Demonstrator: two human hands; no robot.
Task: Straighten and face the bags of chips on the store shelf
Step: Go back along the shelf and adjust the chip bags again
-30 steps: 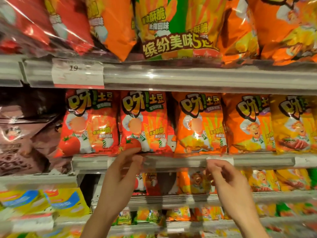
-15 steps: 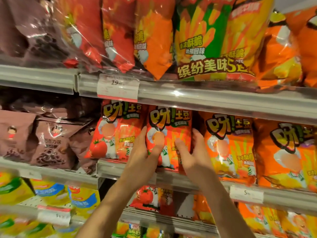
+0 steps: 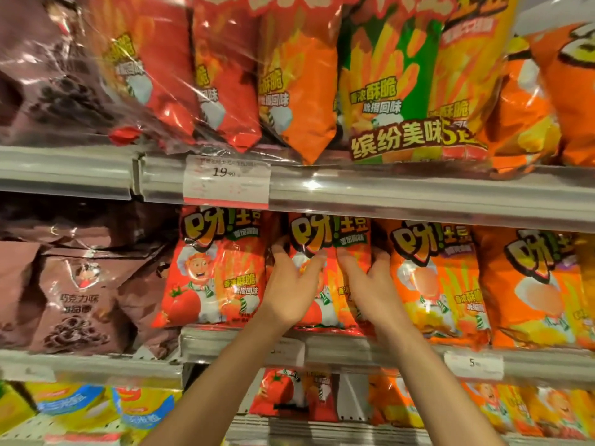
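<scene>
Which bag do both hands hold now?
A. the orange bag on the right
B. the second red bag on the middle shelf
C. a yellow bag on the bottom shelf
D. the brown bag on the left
B: the left hand and the right hand grip the sides of the second red bag.

Red tomato-print chip bag [image 3: 328,239] with yellow lettering, orange chip bags [image 3: 441,284] beside it, brown chocolate snack bags [image 3: 80,300], white price tag [image 3: 225,181] edged red

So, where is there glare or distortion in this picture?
Head view: glare streaks the clear plastic wrap over the upper multipacks and the shiny grey shelf rail; wide-angle lens bows that rail; the white price tag has blurred small print.
</scene>
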